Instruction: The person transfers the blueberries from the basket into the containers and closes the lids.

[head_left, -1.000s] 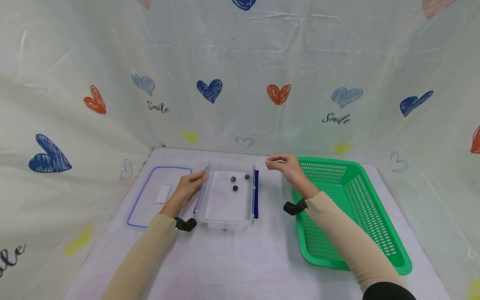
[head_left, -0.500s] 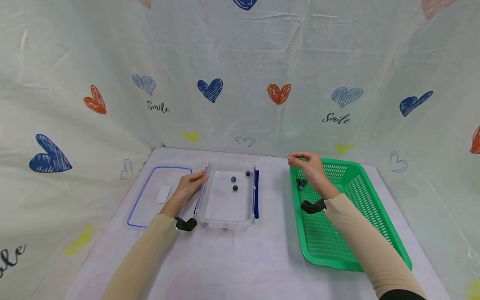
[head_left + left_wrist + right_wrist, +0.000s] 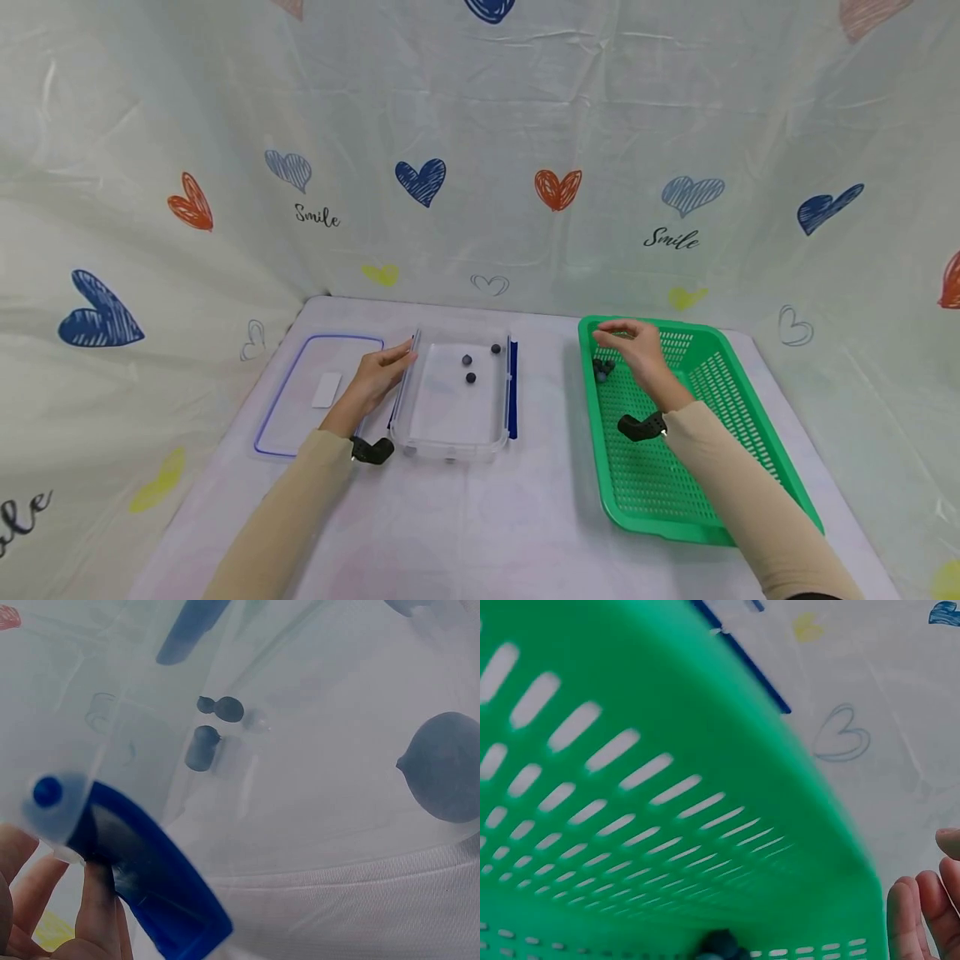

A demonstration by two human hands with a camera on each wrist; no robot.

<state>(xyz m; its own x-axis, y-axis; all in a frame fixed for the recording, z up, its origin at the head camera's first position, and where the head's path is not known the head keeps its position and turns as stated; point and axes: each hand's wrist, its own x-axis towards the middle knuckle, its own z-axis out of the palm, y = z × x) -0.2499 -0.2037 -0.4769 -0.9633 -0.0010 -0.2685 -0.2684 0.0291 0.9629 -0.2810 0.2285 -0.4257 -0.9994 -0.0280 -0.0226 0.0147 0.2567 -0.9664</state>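
Three blueberries (image 3: 467, 360) lie on the bottom of a clear plastic box (image 3: 450, 429) with blue latches, in the head view. My left hand (image 3: 377, 377) grips the left wall of this box. In the left wrist view its fingers (image 3: 97, 907) are behind a blue latch (image 3: 150, 870), and blueberries (image 3: 229, 709) show through the cloudy wall. My right hand (image 3: 633, 348) is over the far left part of a green basket (image 3: 611, 492), with no berry visible in its fingers. A small cluster of blueberries (image 3: 602, 372) sits by the basket's left wall, below this hand.
A clear lid with a blue seal (image 3: 272, 408) lies left of the box, a white rectangle (image 3: 326, 389) on it. The basket stands at the table's right side. Behind the white table (image 3: 450, 533) hangs a plastic sheet (image 3: 487, 108) printed with hearts.
My right hand has moved right from between box and basket to over the basket, uncovering the berry cluster there. One berry in the box has shifted slightly. The left hand has stayed put.
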